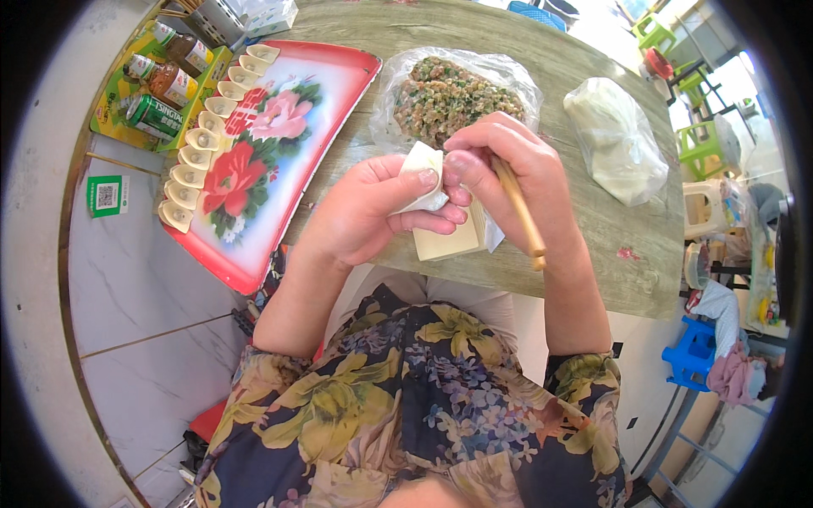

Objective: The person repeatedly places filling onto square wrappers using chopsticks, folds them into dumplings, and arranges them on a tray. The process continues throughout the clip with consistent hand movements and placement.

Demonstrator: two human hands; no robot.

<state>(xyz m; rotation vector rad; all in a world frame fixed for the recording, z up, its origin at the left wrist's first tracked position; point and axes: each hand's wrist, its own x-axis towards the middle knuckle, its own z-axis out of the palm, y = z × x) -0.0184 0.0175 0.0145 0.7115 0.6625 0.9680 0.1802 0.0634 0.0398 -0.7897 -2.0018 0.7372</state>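
My left hand holds a folded dough wrapper between thumb and fingers. Beside it, at the wrapper's right edge, are the fingertips of my right hand, which also grips a pair of wooden chopsticks pointing down towards me. Beneath the hands lies a stack of square dough wrappers. Behind them, minced filling with green bits rests in an open clear plastic bag. On the left, a red-rimmed floral tray bears a row of folded dumplings along its far left edge.
A tied plastic bag of pale dough lies on the wooden table at right. Bottles and a green can stand in a carton beyond the tray. A metal chopstick holder is at back left. Stools stand at far right.
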